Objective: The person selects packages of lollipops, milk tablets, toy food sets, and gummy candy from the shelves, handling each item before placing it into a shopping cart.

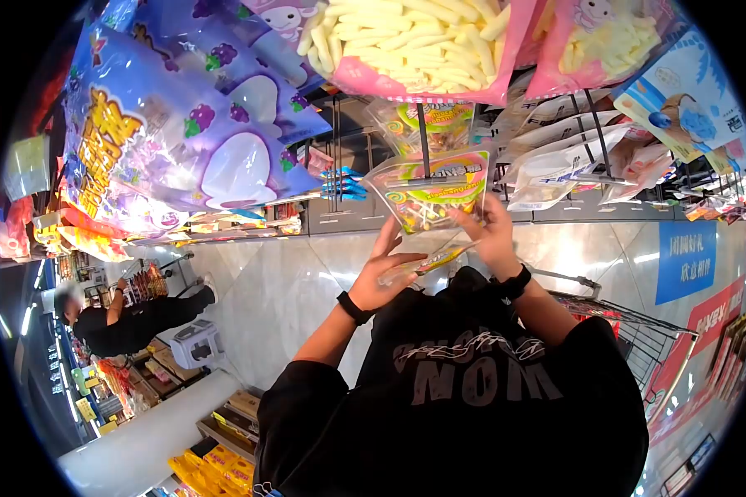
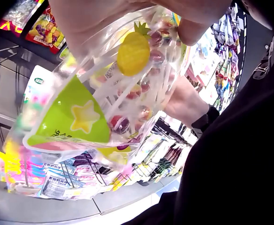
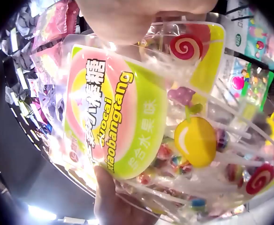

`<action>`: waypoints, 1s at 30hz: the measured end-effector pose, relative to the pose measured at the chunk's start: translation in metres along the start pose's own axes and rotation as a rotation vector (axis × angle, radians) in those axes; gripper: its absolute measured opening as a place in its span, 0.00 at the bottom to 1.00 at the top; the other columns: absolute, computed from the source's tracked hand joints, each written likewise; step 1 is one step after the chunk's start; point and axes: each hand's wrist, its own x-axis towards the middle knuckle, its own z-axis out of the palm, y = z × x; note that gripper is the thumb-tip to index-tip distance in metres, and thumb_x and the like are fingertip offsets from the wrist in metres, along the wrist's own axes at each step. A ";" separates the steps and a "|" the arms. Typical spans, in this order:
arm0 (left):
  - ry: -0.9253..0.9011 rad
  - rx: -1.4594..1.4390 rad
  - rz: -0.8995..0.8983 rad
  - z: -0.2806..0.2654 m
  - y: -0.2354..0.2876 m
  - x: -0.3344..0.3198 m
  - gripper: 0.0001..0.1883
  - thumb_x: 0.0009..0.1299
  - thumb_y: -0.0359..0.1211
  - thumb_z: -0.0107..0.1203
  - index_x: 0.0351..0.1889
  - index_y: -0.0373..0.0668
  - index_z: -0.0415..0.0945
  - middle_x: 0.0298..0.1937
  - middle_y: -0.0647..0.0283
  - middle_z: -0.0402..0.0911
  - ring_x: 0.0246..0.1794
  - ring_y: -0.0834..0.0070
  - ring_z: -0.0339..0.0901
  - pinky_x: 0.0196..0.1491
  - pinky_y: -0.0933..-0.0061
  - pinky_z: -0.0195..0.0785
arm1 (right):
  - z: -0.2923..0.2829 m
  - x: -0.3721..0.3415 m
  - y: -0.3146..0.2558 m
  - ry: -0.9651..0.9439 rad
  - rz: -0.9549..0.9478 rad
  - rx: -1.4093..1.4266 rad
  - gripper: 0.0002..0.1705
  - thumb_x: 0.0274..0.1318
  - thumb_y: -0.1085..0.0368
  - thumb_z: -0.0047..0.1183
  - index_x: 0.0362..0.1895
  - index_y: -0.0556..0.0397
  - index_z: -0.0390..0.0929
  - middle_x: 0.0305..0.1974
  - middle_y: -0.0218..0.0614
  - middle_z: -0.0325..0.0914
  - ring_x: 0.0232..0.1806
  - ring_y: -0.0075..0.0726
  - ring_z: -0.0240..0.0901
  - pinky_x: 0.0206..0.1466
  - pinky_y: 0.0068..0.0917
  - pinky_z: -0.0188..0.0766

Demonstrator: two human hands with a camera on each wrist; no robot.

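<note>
The left hand [image 1: 381, 277] holds a clear lollipop bag [image 1: 441, 260] low in front of the chest. Beside it, the right hand [image 1: 495, 240] pinches the lower right edge of another lollipop bag [image 1: 429, 199], which is at the end of a display hook. In the left wrist view, the left hand [image 2: 104, 18] grips clear plastic printed with a pineapple [image 2: 134, 52]. The right wrist view has the right hand [image 3: 141, 21] at the top edge of a pink and green labelled bag [image 3: 113, 117], the left hand's thumb at its bottom. Some fingertips are hidden.
Large purple bags [image 1: 166, 124] hang at left, and bags of pale yellow sticks [image 1: 414, 50] at the top. White packets [image 1: 555, 157] hang on hooks at right. A shopping cart [image 1: 630, 331] stands at right; another person [image 1: 124, 323] is at far left.
</note>
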 end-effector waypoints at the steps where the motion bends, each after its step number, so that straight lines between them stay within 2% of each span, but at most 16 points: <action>1: -0.006 -0.004 -0.008 -0.001 -0.001 -0.001 0.17 0.68 0.30 0.60 0.54 0.38 0.82 0.81 0.45 0.35 0.81 0.50 0.39 0.74 0.48 0.46 | 0.002 0.000 -0.001 -0.001 0.006 0.006 0.20 0.60 0.75 0.60 0.56 0.61 0.73 0.50 0.35 0.81 0.49 0.24 0.76 0.54 0.24 0.72; 8: -0.013 -0.004 0.011 -0.002 0.003 0.001 0.17 0.67 0.30 0.60 0.54 0.38 0.82 0.81 0.44 0.37 0.81 0.49 0.42 0.74 0.49 0.48 | 0.005 0.000 0.004 0.032 -0.025 0.064 0.19 0.61 0.75 0.59 0.56 0.62 0.72 0.50 0.38 0.81 0.49 0.26 0.77 0.53 0.24 0.73; 11: 0.004 -0.047 -0.018 0.003 -0.002 -0.001 0.19 0.62 0.29 0.64 0.53 0.43 0.83 0.81 0.44 0.38 0.82 0.50 0.37 0.74 0.47 0.47 | 0.002 -0.003 0.001 0.011 -0.030 0.062 0.18 0.62 0.75 0.58 0.56 0.62 0.72 0.50 0.38 0.80 0.50 0.26 0.77 0.54 0.24 0.72; 17: 0.016 -0.052 -0.054 0.008 -0.004 -0.006 0.18 0.64 0.30 0.63 0.54 0.42 0.83 0.81 0.46 0.37 0.82 0.49 0.37 0.74 0.47 0.47 | 0.005 0.003 -0.002 0.060 0.022 0.081 0.18 0.63 0.74 0.58 0.55 0.62 0.72 0.50 0.36 0.80 0.48 0.24 0.76 0.53 0.22 0.72; 19: 0.055 -0.017 -0.051 0.008 -0.002 -0.006 0.18 0.66 0.29 0.61 0.55 0.37 0.81 0.81 0.46 0.36 0.81 0.47 0.40 0.74 0.48 0.48 | 0.007 0.013 0.004 0.086 0.031 0.109 0.18 0.63 0.73 0.59 0.55 0.61 0.72 0.48 0.33 0.80 0.47 0.22 0.75 0.51 0.21 0.71; 22: 0.141 -0.046 -0.105 0.012 -0.004 -0.007 0.17 0.68 0.28 0.59 0.55 0.34 0.79 0.82 0.47 0.36 0.81 0.46 0.40 0.74 0.49 0.49 | 0.010 0.034 0.008 0.115 0.040 0.017 0.18 0.62 0.67 0.61 0.53 0.59 0.73 0.45 0.31 0.80 0.44 0.19 0.73 0.48 0.20 0.70; 25: 0.169 -0.018 -0.123 0.011 -0.007 -0.010 0.17 0.69 0.28 0.58 0.55 0.34 0.79 0.81 0.48 0.38 0.80 0.46 0.42 0.72 0.51 0.52 | 0.006 0.061 0.037 0.160 -0.055 -0.160 0.20 0.60 0.62 0.64 0.51 0.59 0.73 0.41 0.31 0.79 0.42 0.18 0.72 0.46 0.21 0.69; 26: 0.165 0.007 -0.120 0.009 -0.008 -0.011 0.17 0.70 0.28 0.57 0.55 0.33 0.78 0.81 0.48 0.39 0.80 0.46 0.43 0.72 0.51 0.53 | 0.006 0.073 0.048 0.168 -0.129 -0.172 0.23 0.60 0.58 0.64 0.51 0.59 0.72 0.38 0.33 0.79 0.40 0.26 0.74 0.47 0.28 0.71; 29: 0.131 0.000 -0.084 0.008 -0.014 -0.016 0.17 0.71 0.28 0.56 0.57 0.33 0.77 0.76 0.46 0.56 0.75 0.49 0.57 0.70 0.55 0.56 | 0.006 0.085 0.043 0.187 -0.203 -0.336 0.26 0.61 0.57 0.61 0.56 0.59 0.68 0.43 0.40 0.77 0.46 0.39 0.75 0.53 0.34 0.69; 30: 0.125 -0.018 -0.121 0.006 -0.012 -0.016 0.17 0.71 0.29 0.56 0.57 0.33 0.77 0.72 0.47 0.61 0.72 0.52 0.61 0.69 0.57 0.58 | 0.004 0.087 0.047 0.188 -0.218 -0.361 0.28 0.62 0.57 0.61 0.58 0.59 0.66 0.47 0.45 0.75 0.50 0.43 0.73 0.56 0.36 0.68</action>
